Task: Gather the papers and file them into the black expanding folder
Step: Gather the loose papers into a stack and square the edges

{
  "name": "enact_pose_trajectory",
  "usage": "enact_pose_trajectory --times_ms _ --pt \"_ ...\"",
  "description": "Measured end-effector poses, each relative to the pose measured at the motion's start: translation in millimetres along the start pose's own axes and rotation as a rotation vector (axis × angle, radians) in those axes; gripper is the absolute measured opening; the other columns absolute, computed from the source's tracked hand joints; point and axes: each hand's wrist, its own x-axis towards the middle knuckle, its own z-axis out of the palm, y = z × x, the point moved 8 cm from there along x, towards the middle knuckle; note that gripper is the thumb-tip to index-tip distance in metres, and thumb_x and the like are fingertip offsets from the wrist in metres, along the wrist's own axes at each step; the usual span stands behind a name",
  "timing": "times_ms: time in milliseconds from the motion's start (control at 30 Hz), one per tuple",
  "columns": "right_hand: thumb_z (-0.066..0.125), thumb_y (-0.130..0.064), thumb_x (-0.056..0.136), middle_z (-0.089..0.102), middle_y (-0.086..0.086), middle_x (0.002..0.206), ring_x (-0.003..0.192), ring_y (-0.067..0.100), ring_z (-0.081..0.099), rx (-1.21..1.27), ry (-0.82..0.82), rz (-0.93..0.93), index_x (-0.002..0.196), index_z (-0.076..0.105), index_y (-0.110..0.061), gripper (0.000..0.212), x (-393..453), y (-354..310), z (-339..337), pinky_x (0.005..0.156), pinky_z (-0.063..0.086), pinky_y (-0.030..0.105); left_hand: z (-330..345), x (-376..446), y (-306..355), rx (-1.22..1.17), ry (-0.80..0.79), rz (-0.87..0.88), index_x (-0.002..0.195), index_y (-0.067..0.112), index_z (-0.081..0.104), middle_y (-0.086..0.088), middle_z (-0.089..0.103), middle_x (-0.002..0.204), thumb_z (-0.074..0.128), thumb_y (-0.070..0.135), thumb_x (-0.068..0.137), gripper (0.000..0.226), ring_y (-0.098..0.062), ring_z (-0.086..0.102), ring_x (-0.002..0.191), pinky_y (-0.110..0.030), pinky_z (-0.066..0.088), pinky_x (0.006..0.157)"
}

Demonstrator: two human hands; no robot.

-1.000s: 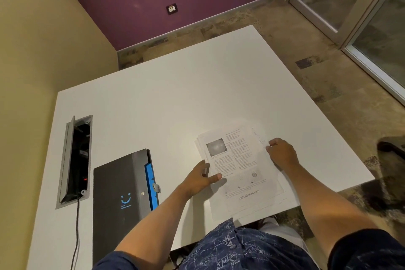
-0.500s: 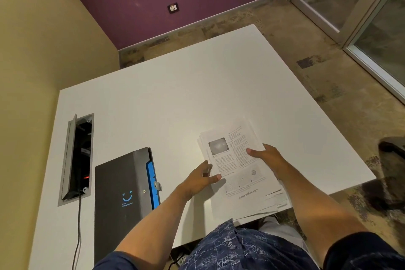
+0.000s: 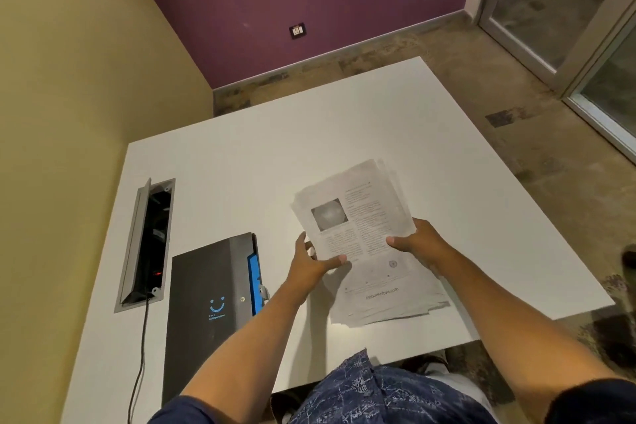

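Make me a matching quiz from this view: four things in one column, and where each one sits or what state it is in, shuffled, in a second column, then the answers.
Things
1. stack of printed white papers
2. black expanding folder with a blue smiley logo
3. grey metal cable hatch
4. small wall socket plate

Places or states
A. set into the white table, lid open
B. on the purple wall
C. gripped by the left hand and right hand
D. lying flat at the table's left

Pairs: 1-C, 2-D, 3-A, 4-B
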Motion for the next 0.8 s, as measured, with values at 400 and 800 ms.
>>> enact_pose_trajectory --times_ms 400,800 --pt "0.095 -0.024 0.058 0.079 0.011 0.101 0.091 0.028 0.077 0.028 0.110 -0.234 0.100 0.076 -0.012 0.048 3.2 -75.5 19.5 0.077 0.063 0.034 -45.8 -17.9 112.0 -0.062 -0.099 0.247 0.129 0.021 0.068 -0.001 0.077 0.122 0.092 0.005 0.073 0.063 -0.020 0.074 0.112 -0.043 0.062 0.091" --pt "0.094 -0.007 0.067 0.074 0.005 0.111 0.106 0.025 0.070 -0.012 0.075 -0.155 0.107 0.068 -0.021 0.049 9.5 -51.8 29.6 0.097 0.056 0.045 -27.5 -21.3 83.4 0.086 -0.143 0.275 0.130 0.029 0.062 0.011 0.074 0.120 0.091 0.010 0.076 0.064 -0.004 0.070 0.113 -0.020 0.058 0.090"
